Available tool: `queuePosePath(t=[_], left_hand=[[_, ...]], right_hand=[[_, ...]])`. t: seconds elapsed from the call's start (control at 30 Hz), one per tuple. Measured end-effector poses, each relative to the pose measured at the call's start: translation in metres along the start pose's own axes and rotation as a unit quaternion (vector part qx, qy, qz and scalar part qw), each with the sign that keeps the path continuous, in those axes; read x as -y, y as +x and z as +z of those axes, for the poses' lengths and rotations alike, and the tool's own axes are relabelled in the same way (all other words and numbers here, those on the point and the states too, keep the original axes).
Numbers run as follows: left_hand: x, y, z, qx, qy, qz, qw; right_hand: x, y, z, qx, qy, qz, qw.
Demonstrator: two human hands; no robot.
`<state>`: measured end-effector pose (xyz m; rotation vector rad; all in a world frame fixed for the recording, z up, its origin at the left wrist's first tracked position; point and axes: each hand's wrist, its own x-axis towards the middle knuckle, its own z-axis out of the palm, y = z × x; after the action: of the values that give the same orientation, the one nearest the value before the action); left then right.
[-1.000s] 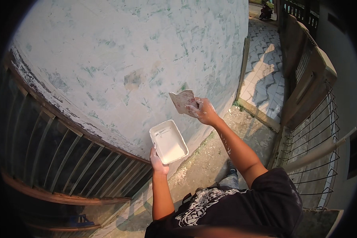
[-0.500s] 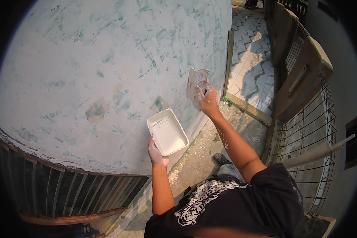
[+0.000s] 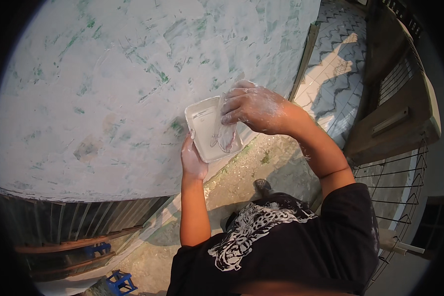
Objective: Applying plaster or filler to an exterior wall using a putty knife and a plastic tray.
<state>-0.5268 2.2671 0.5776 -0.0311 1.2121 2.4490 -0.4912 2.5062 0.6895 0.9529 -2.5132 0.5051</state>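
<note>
My left hand (image 3: pixel 193 160), smeared with white, grips a white rectangular tray (image 3: pixel 202 140) by its near left side. Pale, creamy filler lies in the tray. Over the tray's right part, my right hand (image 3: pixel 255 109) has its fingers wrapped round a flat, filler-coated putty scraper (image 3: pixel 226 138). The scraper's lower end reaches down into the tray, and the hand covers its upper part. White residue coats the right hand's back and fingers. Close behind the tray stands the wall (image 3: pixel 98 93), covered in patchy white filler with green showing through.
Rough concrete ground (image 3: pixel 266 155) runs along the wall's foot, with my shoe (image 3: pixel 262 186) on it. Patterned floor tiles (image 3: pixel 330 74) lie beyond. A wire mesh (image 3: pixel 394 182) and a low wall are on the right. At the lower left is a blue stool (image 3: pixel 121 282).
My right hand has come from the wall back to the tray, bringing the scraper down into it. My left hand still holds the tray, and the view has shifted somewhat.
</note>
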Motion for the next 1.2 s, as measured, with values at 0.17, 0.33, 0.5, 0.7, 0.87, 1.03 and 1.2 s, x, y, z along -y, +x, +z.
queuePosePath(t=[0.17,0.33,0.5,0.7,0.87,1.03,1.2], left_hand=[[0.009,0.006,0.019,0.03,-0.009,-0.06,0.998],[0.011,0.009,0.031,0.035,-0.019,-0.062,0.997],[0.015,0.011,0.036,0.032,-0.003,-0.034,0.999],[0.021,0.023,0.037,0.039,0.004,-0.032,0.999],[0.024,0.031,0.042,0.069,-0.019,-0.018,0.997],[0.019,0.027,0.041,0.041,-0.045,0.004,0.998],[0.012,0.015,0.018,0.011,-0.026,0.043,0.999]], right_hand=[[-0.015,-0.008,0.016,0.139,-0.009,-0.092,0.986],[-0.036,-0.02,0.028,0.148,0.031,-0.063,0.986],[-0.039,-0.021,0.001,0.062,0.097,-0.009,0.993],[-0.062,-0.029,0.005,-0.053,0.378,0.287,0.878],[-0.08,-0.039,0.029,-0.121,0.683,0.373,0.617],[-0.104,-0.063,0.05,-0.166,0.731,0.37,0.55],[-0.137,-0.045,0.072,-0.409,0.598,0.344,0.597]])
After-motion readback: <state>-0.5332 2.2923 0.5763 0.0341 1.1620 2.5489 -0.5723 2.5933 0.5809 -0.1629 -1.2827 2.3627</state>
